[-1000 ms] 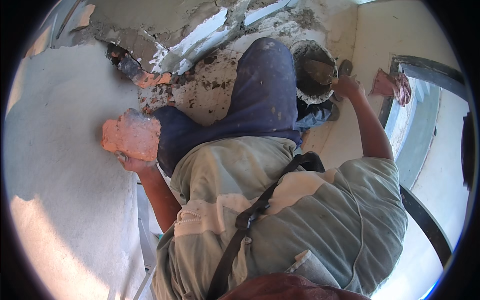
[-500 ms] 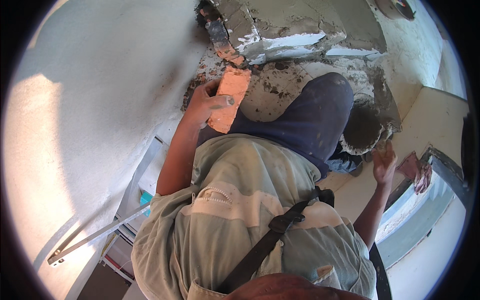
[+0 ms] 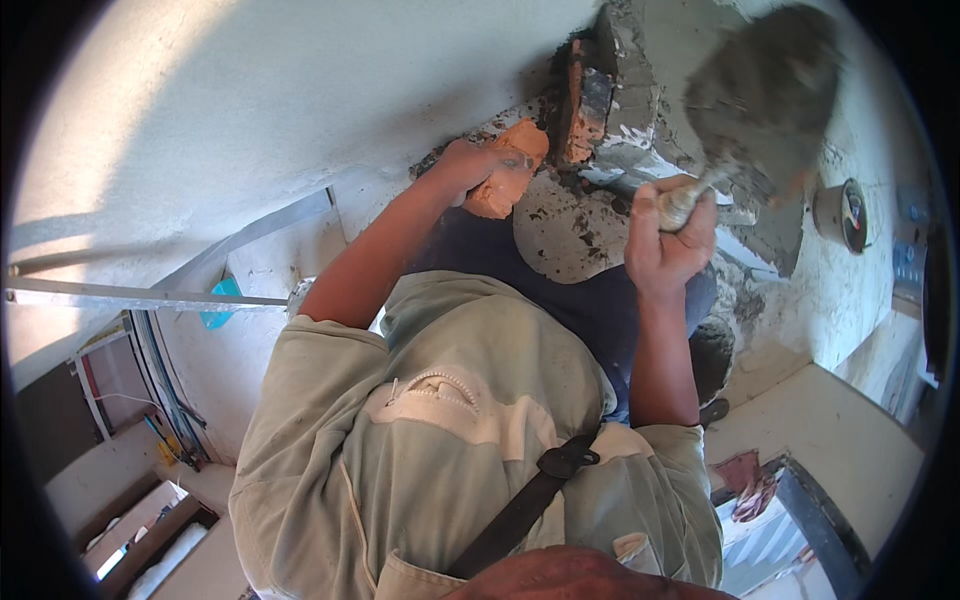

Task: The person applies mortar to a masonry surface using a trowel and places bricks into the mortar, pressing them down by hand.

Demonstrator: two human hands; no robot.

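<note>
In my left hand (image 3: 466, 168), beside the left wall, I grip an orange brick (image 3: 505, 188) with rough, broken faces. My right hand (image 3: 672, 240) is wrapped round the pale handle of a trowel (image 3: 768, 100), raised on the right. Its broad blade is smeared by motion and looks covered in grey mortar. Between the two hands, at the far side, stands a broken masonry edge (image 3: 630, 90) with exposed orange brick (image 3: 584, 112) and a dark, rough gap against the wall.
Crumbs of rubble lie on the pale floor (image 3: 560, 235) past my knees. A round container (image 3: 842, 215) sits at the far right. Near my right knee a dark mortar tub (image 3: 712, 350) is partly hidden. A long metal straightedge (image 3: 150, 294) leans at the left.
My right hand has come up from beside the mortar tub with the trowel, moving left and forward. The brick in my left hand is turned and tilted differently. The whole view has swung right.
</note>
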